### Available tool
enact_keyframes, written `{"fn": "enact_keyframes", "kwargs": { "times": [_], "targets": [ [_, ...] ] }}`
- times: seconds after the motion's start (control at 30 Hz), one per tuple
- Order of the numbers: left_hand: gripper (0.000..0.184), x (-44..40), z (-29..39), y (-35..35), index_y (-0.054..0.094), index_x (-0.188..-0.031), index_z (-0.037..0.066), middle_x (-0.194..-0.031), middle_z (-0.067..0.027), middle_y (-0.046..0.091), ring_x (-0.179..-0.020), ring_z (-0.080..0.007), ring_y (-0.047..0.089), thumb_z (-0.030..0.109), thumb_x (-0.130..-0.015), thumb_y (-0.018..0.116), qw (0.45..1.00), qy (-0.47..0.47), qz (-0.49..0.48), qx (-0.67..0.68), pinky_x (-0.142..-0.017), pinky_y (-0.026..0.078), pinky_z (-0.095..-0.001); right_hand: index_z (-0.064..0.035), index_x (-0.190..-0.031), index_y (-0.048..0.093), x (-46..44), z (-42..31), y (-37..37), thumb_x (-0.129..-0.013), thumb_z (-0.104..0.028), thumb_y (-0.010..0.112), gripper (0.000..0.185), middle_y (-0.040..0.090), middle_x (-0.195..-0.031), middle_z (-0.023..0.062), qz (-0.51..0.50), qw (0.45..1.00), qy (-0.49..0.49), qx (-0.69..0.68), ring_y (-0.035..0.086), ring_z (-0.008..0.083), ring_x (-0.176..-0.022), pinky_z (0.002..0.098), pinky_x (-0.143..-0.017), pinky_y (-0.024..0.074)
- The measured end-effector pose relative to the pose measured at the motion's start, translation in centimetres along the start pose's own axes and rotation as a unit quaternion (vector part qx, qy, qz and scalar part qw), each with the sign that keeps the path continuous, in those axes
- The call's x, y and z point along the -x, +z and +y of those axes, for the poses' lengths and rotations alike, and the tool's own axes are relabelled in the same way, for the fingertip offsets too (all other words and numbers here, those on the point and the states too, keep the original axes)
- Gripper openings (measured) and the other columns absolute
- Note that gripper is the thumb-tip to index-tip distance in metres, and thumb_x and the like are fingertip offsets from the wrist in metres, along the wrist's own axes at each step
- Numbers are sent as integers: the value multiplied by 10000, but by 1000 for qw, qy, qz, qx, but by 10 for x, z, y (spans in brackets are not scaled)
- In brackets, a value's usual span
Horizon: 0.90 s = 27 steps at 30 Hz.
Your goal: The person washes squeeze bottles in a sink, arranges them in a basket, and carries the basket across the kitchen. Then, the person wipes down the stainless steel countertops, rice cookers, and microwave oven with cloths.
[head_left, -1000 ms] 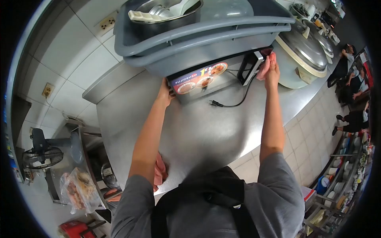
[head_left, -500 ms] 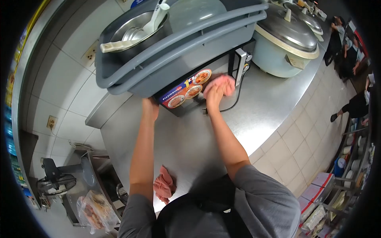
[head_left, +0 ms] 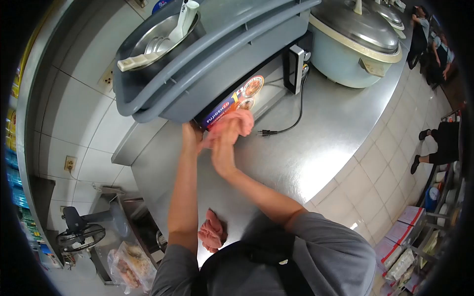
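My right hand (head_left: 224,143) presses a pink cloth (head_left: 241,121) against the front of a dark microwave oven (head_left: 280,74), over the lower left of its colourful label (head_left: 252,88). At the oven's left corner, my left hand (head_left: 190,137) grips the edge, its fingers largely hidden. Grey plastic tubs (head_left: 207,74), one inside another, rest on top of the oven. A steel pot (head_left: 165,49) with a white-handled ladle and other utensils stands in them. The oven's handle (head_left: 296,69) is at the right. A second pink cloth (head_left: 211,231) lies crumpled on the steel counter (head_left: 296,163), near my body.
A black plug and cord (head_left: 269,132) lie on the counter right of my hands. Beyond stands a large lidded rice cooker (head_left: 345,54). At lower left are a black fan (head_left: 81,232) and a plastic bag of food (head_left: 131,266). Other people (head_left: 439,59) are across the tiled floor.
My right hand has moved left with the cloth, from beside the oven's handle to the label's left part. My left hand stays at the oven's left corner. The view has shifted slightly.
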State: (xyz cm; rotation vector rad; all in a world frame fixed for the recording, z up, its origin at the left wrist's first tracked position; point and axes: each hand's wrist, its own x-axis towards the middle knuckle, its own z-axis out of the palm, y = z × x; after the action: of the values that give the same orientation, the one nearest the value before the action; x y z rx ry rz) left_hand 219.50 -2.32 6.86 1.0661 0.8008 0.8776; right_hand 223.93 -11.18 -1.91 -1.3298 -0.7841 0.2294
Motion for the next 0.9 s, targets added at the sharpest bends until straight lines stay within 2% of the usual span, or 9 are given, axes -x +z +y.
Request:
{"fn": "enact_keyframes", "kwargs": {
  "times": [0.13, 0.3, 0.4, 0.5, 0.57, 0.67, 0.73, 0.77, 0.9],
  "targets": [
    [685, -4, 14, 2, 276, -1437, 55, -1455, -89, 361, -1307, -230, 390, 549, -967, 336, 999, -3, -48, 4, -1050, 339, -457, 16, -1436, 300, -95, -39, -21, -986, -132, 363, 478, 358, -1444, 218, 136, 975, -167, 55, 355, 353, -1322, 389, -1091, 270],
    [624, -5, 14, 3, 320, -1412, 63, -1432, -82, 389, -1270, -209, 423, 510, -977, 340, 999, -19, 38, -25, -1006, 358, -433, 32, -1394, 332, -170, -1, -72, -952, -44, 366, 450, 536, -1171, 214, 259, 942, -177, 120, 526, 309, -877, 385, -794, 441],
    [591, -13, 0, -18, 351, -1381, 92, -1395, -72, 402, -1269, -225, 404, 503, -960, 402, 1000, -8, -22, -16, -1010, 355, -477, 46, -1191, 494, -85, -5, -11, -956, -67, 396, 279, 555, -1114, 215, 166, 962, -37, -214, 547, 331, -852, 408, -800, 448],
    [557, -7, 14, -44, 398, -1347, 72, -1326, -66, 477, -1219, -210, 462, 479, -968, 400, 987, -126, -85, -48, -1002, 372, -463, 53, -1248, 448, -15, -28, -2, -956, -117, 417, 339, 477, -1288, 248, -190, 974, -120, -18, 426, 391, -1240, 469, -1047, 313],
    [513, 0, 16, -22, 449, -1296, 51, -1254, -65, 537, -1158, -191, 511, 449, -976, 402, 996, -8, -50, -69, -983, 398, -424, 33, -1296, 409, -60, -46, -48, -960, -127, 416, 372, 462, -1308, 247, -183, 961, -206, 23, 404, 389, -1255, 463, -1048, 311],
    [479, -2, 20, -16, 472, -1265, 50, -1210, -60, 554, -1123, -168, 527, 430, -982, 403, 999, -19, -36, -27, -962, 415, -380, -3, -1355, 397, -109, 55, -68, -963, -286, 402, 483, 476, -1285, 195, -94, 954, -195, -209, 461, 334, -1195, 422, -989, 370],
    [498, -2, 21, -24, 363, -1380, 38, -1396, -92, 447, -1270, -227, 432, 360, -1001, 344, 994, -21, -82, -71, -1084, 310, -411, -8, -1401, 326, -144, 87, -83, -997, -325, 332, 513, 415, -1350, 160, 54, 975, -103, -191, 408, 272, -1248, 377, -1035, 330],
    [498, -6, 17, -33, 363, -1380, 38, -1396, -92, 447, -1270, -227, 432, 360, -1001, 344, 994, -20, -80, -73, -1084, 310, -411, -16, -1399, 331, -147, 89, -75, -1011, -324, 299, 496, 380, -1388, 142, 278, 943, 31, 181, 375, 241, -1276, 338, -1068, 300],
    [426, -10, 13, -39, 410, -1326, 24, -1358, -94, 479, -1216, -221, 471, 297, -1000, 390, 993, -19, -115, -34, -1052, 337, -387, -45, -1386, 304, -97, 39, -22, -1001, -314, 333, 470, 357, -1378, 95, 351, 933, -24, -79, 369, 188, -1255, 321, -1071, 270]
  ]
}}
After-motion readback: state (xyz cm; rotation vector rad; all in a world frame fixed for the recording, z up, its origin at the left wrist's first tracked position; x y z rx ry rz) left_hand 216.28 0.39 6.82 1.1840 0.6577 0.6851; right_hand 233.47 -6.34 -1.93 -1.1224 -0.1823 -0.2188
